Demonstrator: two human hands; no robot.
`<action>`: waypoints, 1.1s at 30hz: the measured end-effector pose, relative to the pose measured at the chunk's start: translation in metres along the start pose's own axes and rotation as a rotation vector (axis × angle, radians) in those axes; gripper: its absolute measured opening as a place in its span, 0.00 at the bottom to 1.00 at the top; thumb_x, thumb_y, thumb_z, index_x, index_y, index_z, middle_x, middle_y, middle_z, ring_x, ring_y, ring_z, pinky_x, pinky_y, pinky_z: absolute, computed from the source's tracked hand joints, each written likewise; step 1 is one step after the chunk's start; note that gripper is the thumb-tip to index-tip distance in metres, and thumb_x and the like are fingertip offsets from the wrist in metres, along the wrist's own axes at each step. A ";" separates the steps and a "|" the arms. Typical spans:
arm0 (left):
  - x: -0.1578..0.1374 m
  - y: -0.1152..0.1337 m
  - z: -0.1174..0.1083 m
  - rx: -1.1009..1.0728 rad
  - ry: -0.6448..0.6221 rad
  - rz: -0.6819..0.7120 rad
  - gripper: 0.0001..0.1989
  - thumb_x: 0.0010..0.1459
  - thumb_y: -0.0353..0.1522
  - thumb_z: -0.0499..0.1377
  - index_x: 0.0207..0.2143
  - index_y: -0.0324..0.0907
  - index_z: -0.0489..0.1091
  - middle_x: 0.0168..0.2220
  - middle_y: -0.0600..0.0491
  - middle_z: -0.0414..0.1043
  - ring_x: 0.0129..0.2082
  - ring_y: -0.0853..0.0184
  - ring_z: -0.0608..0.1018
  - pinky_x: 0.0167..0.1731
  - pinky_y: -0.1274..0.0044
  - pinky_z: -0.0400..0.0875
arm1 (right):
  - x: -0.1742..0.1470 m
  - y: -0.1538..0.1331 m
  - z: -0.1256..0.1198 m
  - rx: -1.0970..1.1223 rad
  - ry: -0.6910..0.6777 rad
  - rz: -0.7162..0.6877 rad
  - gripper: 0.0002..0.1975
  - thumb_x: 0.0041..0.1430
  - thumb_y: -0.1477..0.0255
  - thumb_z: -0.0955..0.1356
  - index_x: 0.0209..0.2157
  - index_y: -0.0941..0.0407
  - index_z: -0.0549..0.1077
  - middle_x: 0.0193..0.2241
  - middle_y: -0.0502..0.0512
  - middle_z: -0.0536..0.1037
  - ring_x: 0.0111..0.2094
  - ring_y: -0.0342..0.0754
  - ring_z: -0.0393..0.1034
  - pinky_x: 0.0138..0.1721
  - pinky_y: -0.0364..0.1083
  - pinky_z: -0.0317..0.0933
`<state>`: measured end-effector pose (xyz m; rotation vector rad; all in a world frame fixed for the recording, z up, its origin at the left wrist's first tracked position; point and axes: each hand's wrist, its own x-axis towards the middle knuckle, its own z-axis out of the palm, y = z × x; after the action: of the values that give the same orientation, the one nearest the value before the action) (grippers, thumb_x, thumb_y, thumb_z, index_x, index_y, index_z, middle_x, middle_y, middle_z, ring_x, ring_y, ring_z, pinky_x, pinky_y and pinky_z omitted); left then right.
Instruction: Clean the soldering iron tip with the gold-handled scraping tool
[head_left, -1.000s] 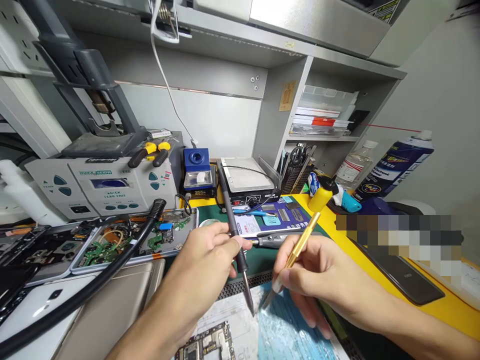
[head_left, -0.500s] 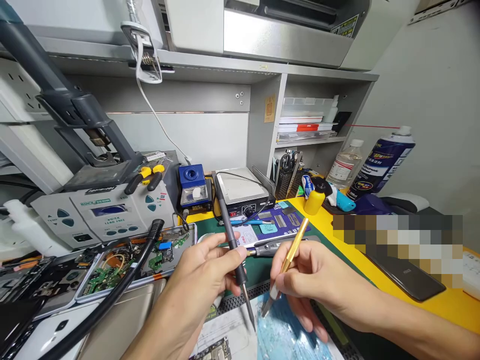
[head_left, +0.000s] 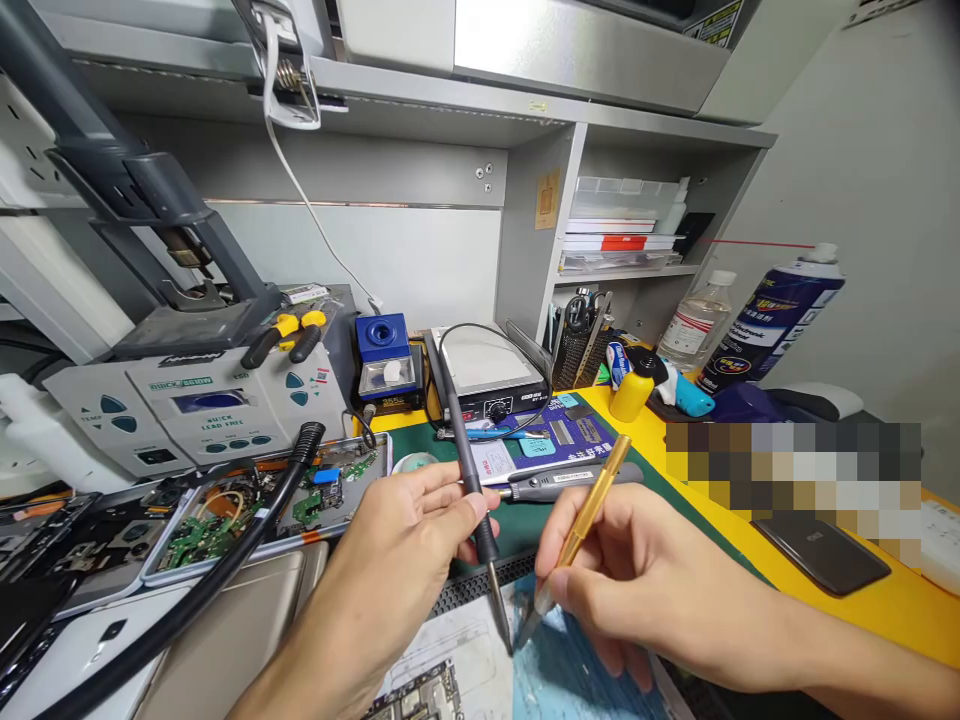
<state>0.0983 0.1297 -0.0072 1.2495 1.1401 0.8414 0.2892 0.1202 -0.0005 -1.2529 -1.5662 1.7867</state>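
Between its thumb and fingers my left hand pinches a dark soldering iron, whose metal tip slants down toward the work sheet. My right hand grips a gold-handled craft knife like a pen. The knife's blade sits right beside the iron's tip; whether they touch I cannot tell. Beneath both tools lies a sheet, part white and part blue, with scuffs on it. On its white side, a phone circuit board shows at the bottom edge of the view.
Opened phone parts and a black hose crowd the left, below a hot-air station. Behind my hands are a grey pen-shaped tool and a heating plate. A yellow bottle and a spray can stand at right.
My right hand has brought the knife blade closer to the soldering iron's tip. The view has shifted slightly. Both hands keep their holds.
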 end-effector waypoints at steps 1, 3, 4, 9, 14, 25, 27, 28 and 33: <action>0.000 0.000 0.000 -0.014 -0.003 -0.001 0.15 0.58 0.38 0.56 0.45 0.42 0.71 0.31 0.56 0.71 0.28 0.75 0.68 0.27 0.83 0.60 | 0.000 0.001 0.001 -0.028 0.008 0.001 0.04 0.54 0.79 0.65 0.32 0.57 0.68 0.13 0.39 0.65 0.13 0.35 0.58 0.13 0.33 0.56; 0.000 0.001 0.000 -0.044 -0.006 -0.011 0.15 0.58 0.38 0.56 0.45 0.42 0.70 0.32 0.55 0.72 0.28 0.75 0.68 0.28 0.84 0.62 | 0.000 0.004 0.003 -0.076 0.021 0.003 0.03 0.55 0.78 0.65 0.32 0.56 0.68 0.14 0.40 0.65 0.13 0.35 0.57 0.12 0.33 0.53; 0.000 0.001 0.000 -0.056 -0.007 -0.015 0.14 0.58 0.38 0.56 0.44 0.41 0.71 0.32 0.55 0.72 0.29 0.75 0.69 0.29 0.84 0.63 | 0.001 0.005 0.003 -0.096 0.026 0.002 0.03 0.56 0.77 0.65 0.32 0.56 0.68 0.14 0.40 0.65 0.13 0.35 0.57 0.12 0.33 0.52; 0.001 0.003 0.000 -0.064 0.003 -0.018 0.11 0.57 0.37 0.57 0.37 0.39 0.71 0.30 0.55 0.70 0.29 0.75 0.69 0.29 0.83 0.63 | 0.003 0.004 0.006 -0.140 0.045 0.009 0.02 0.56 0.76 0.66 0.33 0.56 0.68 0.14 0.40 0.64 0.13 0.36 0.55 0.12 0.34 0.49; 0.003 0.003 0.000 -0.049 0.009 -0.017 0.12 0.57 0.37 0.57 0.41 0.39 0.71 0.31 0.54 0.72 0.32 0.71 0.71 0.32 0.80 0.63 | 0.001 0.001 0.011 -0.140 0.051 -0.061 0.05 0.53 0.80 0.66 0.30 0.56 0.66 0.15 0.38 0.59 0.14 0.34 0.50 0.15 0.35 0.47; 0.002 0.002 0.002 -0.041 0.008 -0.003 0.16 0.57 0.37 0.56 0.47 0.41 0.71 0.42 0.49 0.75 0.37 0.65 0.73 0.37 0.74 0.65 | 0.003 0.007 0.010 -0.174 0.041 -0.135 0.05 0.55 0.81 0.65 0.30 0.56 0.67 0.18 0.39 0.60 0.18 0.35 0.49 0.17 0.37 0.46; 0.002 0.001 0.002 -0.037 0.005 -0.002 0.16 0.57 0.37 0.56 0.47 0.41 0.71 0.42 0.49 0.75 0.37 0.65 0.74 0.37 0.73 0.65 | 0.003 0.006 0.010 -0.181 0.044 -0.133 0.05 0.54 0.81 0.65 0.30 0.56 0.67 0.17 0.39 0.60 0.18 0.35 0.50 0.17 0.36 0.46; 0.002 0.001 0.002 -0.037 0.003 0.000 0.16 0.57 0.37 0.56 0.47 0.41 0.71 0.43 0.49 0.75 0.38 0.65 0.74 0.37 0.73 0.65 | 0.003 0.005 0.011 -0.187 0.045 -0.130 0.05 0.54 0.81 0.65 0.30 0.56 0.67 0.17 0.39 0.60 0.17 0.35 0.50 0.17 0.36 0.46; 0.001 0.001 0.002 -0.056 -0.012 -0.002 0.16 0.58 0.36 0.55 0.47 0.41 0.70 0.43 0.49 0.75 0.38 0.65 0.74 0.38 0.74 0.66 | 0.001 0.002 0.011 -0.169 0.051 -0.075 0.06 0.52 0.81 0.65 0.30 0.56 0.68 0.15 0.38 0.61 0.14 0.34 0.53 0.15 0.35 0.47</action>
<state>0.1001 0.1301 -0.0067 1.2053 1.1013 0.8579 0.2803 0.1149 -0.0038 -1.2876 -1.7417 1.5913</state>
